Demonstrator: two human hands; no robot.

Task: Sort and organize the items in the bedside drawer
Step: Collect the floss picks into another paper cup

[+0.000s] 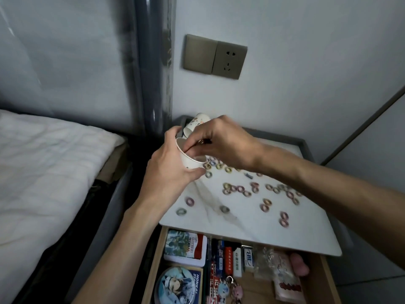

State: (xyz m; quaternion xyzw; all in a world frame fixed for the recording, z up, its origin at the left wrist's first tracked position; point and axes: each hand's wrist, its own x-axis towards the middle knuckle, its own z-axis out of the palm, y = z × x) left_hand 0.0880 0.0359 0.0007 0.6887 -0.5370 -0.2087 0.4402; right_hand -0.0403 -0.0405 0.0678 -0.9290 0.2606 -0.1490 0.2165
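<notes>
My left hand [168, 170] grips a white paper cup [190, 162], tilted, above the back left of the white marble nightstand top [306, 229]. My right hand [221, 143] reaches over the cup's rim, its fingertips inside the cup pinching something small and dark that I cannot make out. Several small pastel hair ties [237, 189] lie scattered across the top. A second patterned paper cup [197, 125] lies on its side behind my hands. Below, the wooden drawer [328, 279] stands open.
In the drawer lie a printed tin [186, 246], a round badge box [178, 286], lighters [232, 260], a keychain [235, 289] and pink packets [285, 277]. A bed [43, 172] sits at left. A wall socket [215, 57] is above the nightstand.
</notes>
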